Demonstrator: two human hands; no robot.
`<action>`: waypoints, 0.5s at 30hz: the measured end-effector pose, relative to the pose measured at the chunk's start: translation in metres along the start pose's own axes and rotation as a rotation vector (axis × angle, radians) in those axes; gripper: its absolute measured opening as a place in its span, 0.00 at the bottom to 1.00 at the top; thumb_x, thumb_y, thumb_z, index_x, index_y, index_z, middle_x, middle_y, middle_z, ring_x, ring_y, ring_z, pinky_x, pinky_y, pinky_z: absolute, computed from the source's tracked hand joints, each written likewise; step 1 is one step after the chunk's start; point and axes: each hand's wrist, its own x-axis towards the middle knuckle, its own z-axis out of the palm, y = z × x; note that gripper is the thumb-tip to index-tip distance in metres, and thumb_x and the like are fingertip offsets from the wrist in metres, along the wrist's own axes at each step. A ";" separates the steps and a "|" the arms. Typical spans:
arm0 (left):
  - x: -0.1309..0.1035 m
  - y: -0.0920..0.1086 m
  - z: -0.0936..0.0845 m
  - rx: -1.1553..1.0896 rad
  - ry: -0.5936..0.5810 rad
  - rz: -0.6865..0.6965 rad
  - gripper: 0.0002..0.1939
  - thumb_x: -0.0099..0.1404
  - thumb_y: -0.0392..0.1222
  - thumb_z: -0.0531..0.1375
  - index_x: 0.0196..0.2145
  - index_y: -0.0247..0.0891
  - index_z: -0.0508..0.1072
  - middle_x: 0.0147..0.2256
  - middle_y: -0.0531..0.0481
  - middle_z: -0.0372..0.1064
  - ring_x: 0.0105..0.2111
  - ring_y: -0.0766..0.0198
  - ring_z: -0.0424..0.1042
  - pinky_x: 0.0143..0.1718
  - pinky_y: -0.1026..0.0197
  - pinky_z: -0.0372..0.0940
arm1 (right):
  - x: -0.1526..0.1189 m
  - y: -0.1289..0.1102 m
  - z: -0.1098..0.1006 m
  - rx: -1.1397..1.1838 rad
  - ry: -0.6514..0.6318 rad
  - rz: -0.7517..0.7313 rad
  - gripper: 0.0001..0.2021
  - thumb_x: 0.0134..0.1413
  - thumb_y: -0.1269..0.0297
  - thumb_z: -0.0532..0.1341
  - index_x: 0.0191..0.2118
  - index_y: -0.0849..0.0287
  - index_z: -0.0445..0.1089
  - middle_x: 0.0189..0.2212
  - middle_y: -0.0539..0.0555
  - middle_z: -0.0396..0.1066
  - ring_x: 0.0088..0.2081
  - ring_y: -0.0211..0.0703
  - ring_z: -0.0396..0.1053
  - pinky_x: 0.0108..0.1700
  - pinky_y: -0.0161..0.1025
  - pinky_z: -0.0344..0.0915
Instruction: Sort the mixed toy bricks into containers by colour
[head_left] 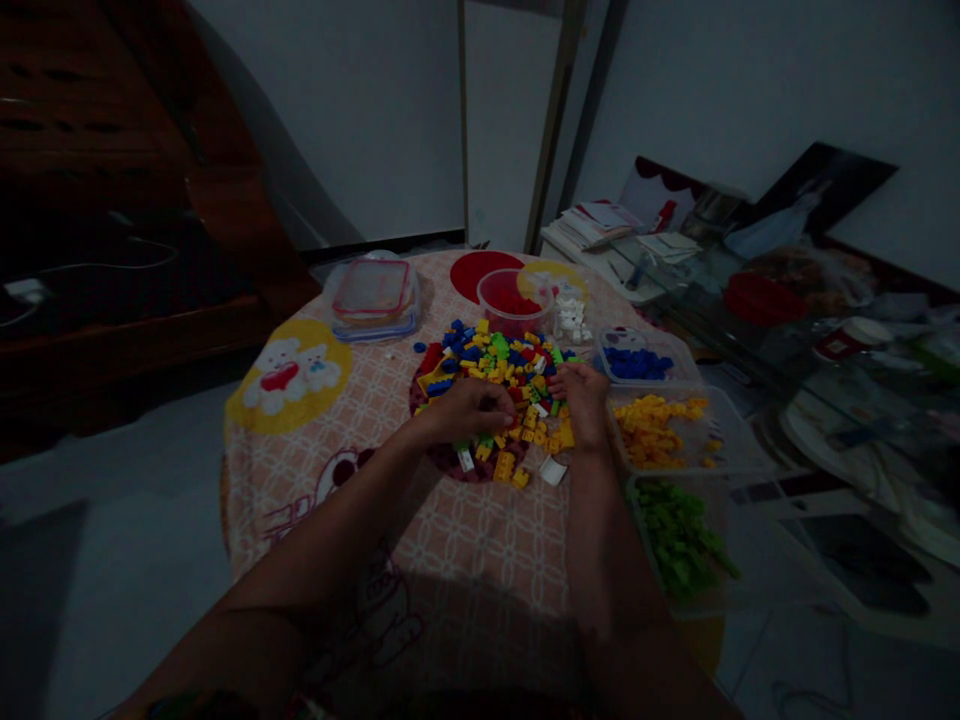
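Observation:
A pile of mixed building bricks (499, 350) lies in the middle of the table. Over its left front part is my left hand (474, 408), fingers curled in a pinch; what they hold, if anything, is too small to name. My right hand (581, 390) is at the pile's right edge, its fingers bent near some bricks, and whether it grips one is unclear. Yellow bricks (504, 466) lie in front of the hands. Right of my right hand stand clear boxes with blue bricks (637, 363), yellow bricks (656, 430) and green bricks (684, 540).
Behind the pile stand a round tub (516, 320) of red bricks and a group of white bricks (571, 320). Stacked lidded containers (375, 298) sit at the back left of the patterned tablecloth (465, 570). A cluttered glass table (720, 290) is at the right.

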 end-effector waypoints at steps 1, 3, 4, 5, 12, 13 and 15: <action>0.003 0.000 -0.002 -0.024 0.031 0.006 0.14 0.61 0.50 0.68 0.32 0.34 0.78 0.26 0.51 0.74 0.26 0.68 0.70 0.29 0.67 0.63 | 0.000 0.000 0.000 0.000 -0.001 0.001 0.06 0.47 0.61 0.64 0.31 0.57 0.72 0.18 0.45 0.73 0.19 0.37 0.70 0.22 0.31 0.64; 0.014 -0.001 -0.009 -0.069 0.121 0.031 0.16 0.59 0.52 0.69 0.32 0.34 0.78 0.26 0.51 0.74 0.26 0.67 0.70 0.29 0.66 0.64 | 0.000 0.001 0.000 0.004 -0.001 0.002 0.05 0.46 0.62 0.63 0.30 0.57 0.72 0.18 0.46 0.73 0.19 0.37 0.70 0.22 0.31 0.64; 0.022 -0.001 -0.014 -0.091 0.188 0.046 0.17 0.58 0.52 0.69 0.32 0.34 0.78 0.26 0.50 0.74 0.26 0.67 0.71 0.29 0.66 0.65 | 0.000 0.001 0.000 0.007 -0.001 -0.003 0.05 0.46 0.62 0.63 0.30 0.57 0.72 0.18 0.46 0.73 0.19 0.37 0.70 0.22 0.31 0.64; 0.032 -0.001 -0.019 -0.101 0.258 0.060 0.16 0.57 0.52 0.69 0.32 0.34 0.78 0.27 0.50 0.75 0.26 0.66 0.71 0.29 0.66 0.65 | 0.000 0.002 0.000 0.010 -0.001 -0.009 0.06 0.46 0.62 0.63 0.30 0.58 0.73 0.18 0.46 0.73 0.19 0.37 0.70 0.22 0.31 0.64; 0.110 0.001 -0.062 -0.005 0.658 0.140 0.17 0.58 0.42 0.66 0.45 0.33 0.81 0.42 0.43 0.81 0.42 0.56 0.79 0.48 0.54 0.74 | 0.001 0.002 -0.001 0.009 0.001 0.004 0.06 0.47 0.61 0.64 0.30 0.58 0.73 0.18 0.46 0.73 0.19 0.38 0.70 0.22 0.32 0.65; 0.115 0.002 -0.065 0.017 0.684 0.166 0.20 0.58 0.41 0.66 0.49 0.34 0.80 0.47 0.42 0.81 0.46 0.55 0.79 0.51 0.52 0.74 | 0.001 0.002 0.000 0.007 0.003 0.009 0.06 0.47 0.61 0.63 0.30 0.58 0.73 0.18 0.46 0.73 0.19 0.38 0.70 0.22 0.32 0.65; 0.116 0.005 -0.066 0.055 0.701 0.205 0.26 0.58 0.39 0.65 0.55 0.36 0.78 0.54 0.41 0.79 0.51 0.53 0.79 0.54 0.50 0.73 | 0.001 0.001 0.000 0.002 0.007 0.012 0.06 0.47 0.61 0.62 0.30 0.58 0.73 0.18 0.46 0.73 0.20 0.38 0.70 0.22 0.32 0.65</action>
